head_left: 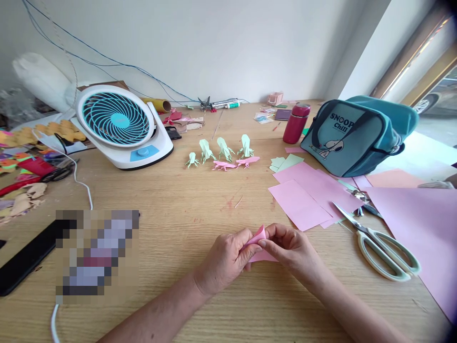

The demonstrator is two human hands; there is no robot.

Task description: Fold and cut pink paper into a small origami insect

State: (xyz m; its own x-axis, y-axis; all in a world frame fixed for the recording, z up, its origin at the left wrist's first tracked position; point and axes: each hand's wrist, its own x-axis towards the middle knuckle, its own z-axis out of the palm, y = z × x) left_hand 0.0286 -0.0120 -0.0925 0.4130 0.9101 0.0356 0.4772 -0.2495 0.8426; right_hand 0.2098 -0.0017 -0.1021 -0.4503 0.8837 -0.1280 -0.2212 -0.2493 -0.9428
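A small piece of pink paper (263, 256), partly folded, is held between my two hands just above the wooden table (171, 286). My left hand (228, 252) pinches its left side between thumb and fingers. On the other side, my right hand (288, 245) grips the upper edge, thumb against a raised fold. The fingers hide much of the paper. Farther back stand several pale green folded paper figures (224, 149), with two pink paper figures (247, 162) in front of them.
Pink sheets (298, 202) and scissors (378, 245) lie to my right. Behind them are a red bottle (296, 125) and a teal bag (342, 138). A fan (121, 124) stands at the left, with a black case (32, 257), a blurred-out object (100, 257) and a white cable nearer me.
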